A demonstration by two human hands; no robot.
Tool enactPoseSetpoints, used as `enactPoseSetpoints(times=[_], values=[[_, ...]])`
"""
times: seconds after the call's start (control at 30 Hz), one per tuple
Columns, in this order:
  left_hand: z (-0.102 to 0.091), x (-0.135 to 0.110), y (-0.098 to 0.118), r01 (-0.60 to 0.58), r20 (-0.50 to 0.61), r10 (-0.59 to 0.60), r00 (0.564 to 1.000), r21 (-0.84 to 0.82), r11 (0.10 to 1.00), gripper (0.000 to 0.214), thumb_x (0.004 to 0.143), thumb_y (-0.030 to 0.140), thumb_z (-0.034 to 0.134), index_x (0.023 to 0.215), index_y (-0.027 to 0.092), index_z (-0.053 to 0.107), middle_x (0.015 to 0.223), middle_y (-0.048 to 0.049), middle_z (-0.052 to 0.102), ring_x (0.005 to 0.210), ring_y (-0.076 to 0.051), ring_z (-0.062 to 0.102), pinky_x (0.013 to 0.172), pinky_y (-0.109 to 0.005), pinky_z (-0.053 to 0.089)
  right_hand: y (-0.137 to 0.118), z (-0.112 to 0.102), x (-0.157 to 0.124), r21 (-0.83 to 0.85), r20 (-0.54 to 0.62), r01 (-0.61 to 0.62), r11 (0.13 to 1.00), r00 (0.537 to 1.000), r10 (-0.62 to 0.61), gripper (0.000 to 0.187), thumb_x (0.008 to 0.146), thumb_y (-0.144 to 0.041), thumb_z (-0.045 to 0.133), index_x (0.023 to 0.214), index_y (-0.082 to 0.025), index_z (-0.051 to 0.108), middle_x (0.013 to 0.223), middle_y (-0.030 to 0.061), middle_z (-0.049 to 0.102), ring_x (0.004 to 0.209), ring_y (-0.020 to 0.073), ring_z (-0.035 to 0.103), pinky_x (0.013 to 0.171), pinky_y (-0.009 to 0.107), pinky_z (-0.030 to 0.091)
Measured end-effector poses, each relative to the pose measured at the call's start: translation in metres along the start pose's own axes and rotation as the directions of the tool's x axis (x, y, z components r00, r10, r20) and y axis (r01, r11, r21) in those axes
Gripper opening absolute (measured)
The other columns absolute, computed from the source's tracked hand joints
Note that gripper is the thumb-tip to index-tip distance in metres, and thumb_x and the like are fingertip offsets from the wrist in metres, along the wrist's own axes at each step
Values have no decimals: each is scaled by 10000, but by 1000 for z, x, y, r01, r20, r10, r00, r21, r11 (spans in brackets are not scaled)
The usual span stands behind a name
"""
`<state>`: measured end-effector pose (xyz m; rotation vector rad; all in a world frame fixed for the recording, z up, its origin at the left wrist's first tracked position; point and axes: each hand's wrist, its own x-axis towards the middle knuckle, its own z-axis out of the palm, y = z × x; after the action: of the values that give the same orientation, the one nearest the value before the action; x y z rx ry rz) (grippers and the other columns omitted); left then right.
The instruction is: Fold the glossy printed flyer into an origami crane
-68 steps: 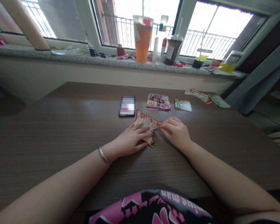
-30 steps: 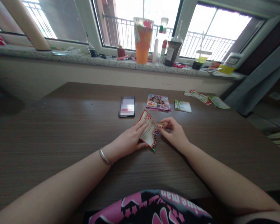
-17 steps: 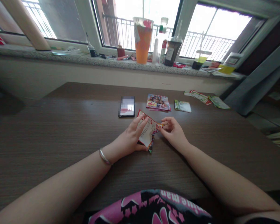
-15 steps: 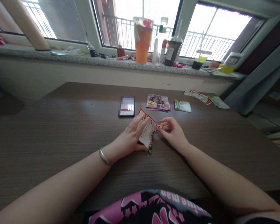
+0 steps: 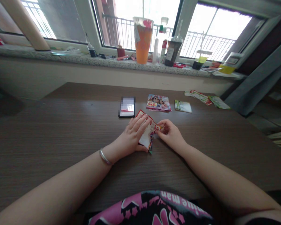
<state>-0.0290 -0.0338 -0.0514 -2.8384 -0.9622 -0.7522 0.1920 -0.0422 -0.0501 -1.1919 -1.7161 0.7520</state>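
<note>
A folded printed flyer (image 5: pixel 150 132), white with red marks and a colourful underside, is held just above the brown wooden table (image 5: pixel 61 131). My left hand (image 5: pixel 131 137) grips its left part, fingers spread over the top and thumb below. My right hand (image 5: pixel 170 134) pinches the flyer's right corner between thumb and fingers. A silver bangle (image 5: pixel 104 157) sits on my left wrist.
Just beyond the hands lie a phone (image 5: pixel 127 107), a stack of colourful flyers (image 5: pixel 158 102), a green leaflet (image 5: pixel 183 106) and more leaflets (image 5: pixel 207 98) at the far right. The stone windowsill (image 5: pixel 84 59) carries an orange drink cup (image 5: pixel 143 39), bottles and small clutter.
The flyer was pressed flat on the table, then lifted and bent. My left fingers have slid further over its top, and my right hand has drawn the corner in toward the left.
</note>
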Motion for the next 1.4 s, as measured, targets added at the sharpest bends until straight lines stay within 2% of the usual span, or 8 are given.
enactPoseSetpoints(times=[0.13, 0.37, 0.53, 0.67, 0.83, 1.03, 1.23, 1.4], values=[[4, 1, -2, 14, -6, -15, 1000, -38, 999, 1270, 582, 699, 719, 1515, 146, 57, 1531, -231, 233, 1437, -406, 114, 1145, -571, 186, 2, 1, 2, -113, 23, -36, 993, 999, 38, 114, 764, -302, 631, 793, -195, 604, 743, 5, 655, 598, 130, 565, 575, 257, 455], [1, 1, 0, 14, -15, -13, 1000, 8, 1000, 1247, 582, 686, 733, 1514, 135, 114, 1516, -217, 286, 1430, -409, 147, 1143, -575, 174, -3, -2, 0, -358, 96, 18, 933, 995, 17, 46, 781, -241, 638, 797, -205, 616, 768, 1, 633, 701, 150, 556, 648, 259, 414], [-1, 2, 0, -36, -61, 40, 997, 68, 997, 1223, 595, 762, 652, 1506, 111, 161, 1492, -214, 332, 1420, -405, 190, 1170, -553, 100, -5, -2, 0, -426, 105, 62, 903, 994, -18, 53, 783, -206, 639, 832, -213, 619, 797, 4, 627, 746, 161, 560, 675, 264, 408], [0, 3, 0, -30, -86, 38, 996, 88, 996, 1191, 645, 717, 662, 1506, 98, 121, 1459, -224, 371, 1404, -395, 246, 1172, -549, 115, -5, -3, -1, -466, 89, 107, 878, 993, -74, 70, 792, -201, 630, 860, -214, 639, 805, 18, 633, 769, 175, 570, 693, 276, 425], [-3, 2, 5, 22, -117, -14, 993, 67, 998, 1084, 711, 505, 748, 1497, 108, 117, 1427, -213, 400, 1401, -376, 260, 1173, -553, 136, -6, -4, -1, -440, 40, 202, 875, 978, -205, 56, 802, -184, 620, 849, -210, 636, 817, 32, 663, 801, 191, 593, 725, 298, 456], [-8, 5, 12, 85, -184, -85, 979, -6, 996, 910, 768, 271, 673, 1491, 145, 135, 1388, -182, 431, 1376, -341, 324, 1166, -552, 187, -3, -4, -1, -388, -11, 310, 868, 940, -341, 34, 814, -190, 612, 789, -208, 599, 786, 28, 663, 754, 180, 601, 696, 291, 473], [-12, 6, 13, 120, -177, -131, 976, -67, 990, 836, 773, 205, 646, 1472, 174, 189, 1257, -122, 543, 1253, -273, 474, 1171, -536, 186, -9, -5, -4, -328, 4, 345, 879, 931, -364, 46, 845, -182, 591, 815, -210, 611, 784, 18, 660, 701, 147, 601, 660, 259, 489], [-15, 7, 14, 122, -189, -131, 973, -57, 991, 726, 755, 185, 665, 1403, 221, 339, 1173, -75, 566, 1127, -232, 540, 1166, -527, 200, -17, -6, -7, -285, 12, 371, 884, 924, -383, 52, 859, -190, 584, 837, -209, 627, 813, 25, 679, 717, 138, 615, 630, 240, 507]])
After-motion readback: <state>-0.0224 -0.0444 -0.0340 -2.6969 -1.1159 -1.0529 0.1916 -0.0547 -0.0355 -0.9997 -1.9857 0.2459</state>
